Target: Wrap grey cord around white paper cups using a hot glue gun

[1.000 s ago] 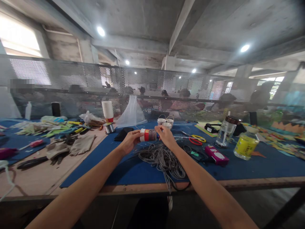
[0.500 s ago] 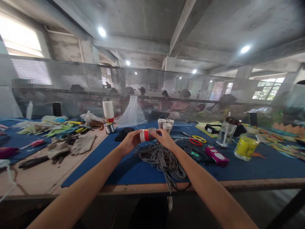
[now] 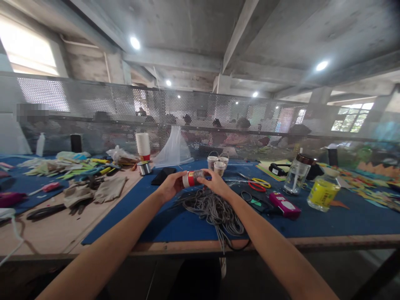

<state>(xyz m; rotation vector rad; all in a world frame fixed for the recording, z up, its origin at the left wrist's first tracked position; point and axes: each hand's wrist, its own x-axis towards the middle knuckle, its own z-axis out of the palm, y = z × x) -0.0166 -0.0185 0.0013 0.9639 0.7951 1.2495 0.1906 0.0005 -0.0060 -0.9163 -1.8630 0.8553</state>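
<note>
A red and white paper cup (image 3: 190,179) lies sideways between my hands, its right part wound with grey cord. My left hand (image 3: 171,186) is closed round the cup's white end. On the cord-wrapped end, the fingers of my right hand (image 3: 214,183) are closed; their tips are partly hidden. Below the cup, a loose heap of grey cord (image 3: 218,211) spreads over the blue mat (image 3: 140,223), with strands hanging past the table edge. Small white cups with wire handles (image 3: 219,167) stand just behind my right hand.
Scissors (image 3: 259,184), a purple box-shaped item (image 3: 285,205), a clear drinking bottle (image 3: 295,177) and a yellow-labelled jar (image 3: 323,193) stand to the right. Leftward are a black phone (image 3: 163,176), a wire spool (image 3: 144,168), stacked paper cups (image 3: 143,146) and gloves (image 3: 110,190). A perforated screen (image 3: 200,112) runs behind.
The cup has turned slightly in my hands, so a yellow mark now shows on its red band. My right fingers have shifted a little along the wound cord.
</note>
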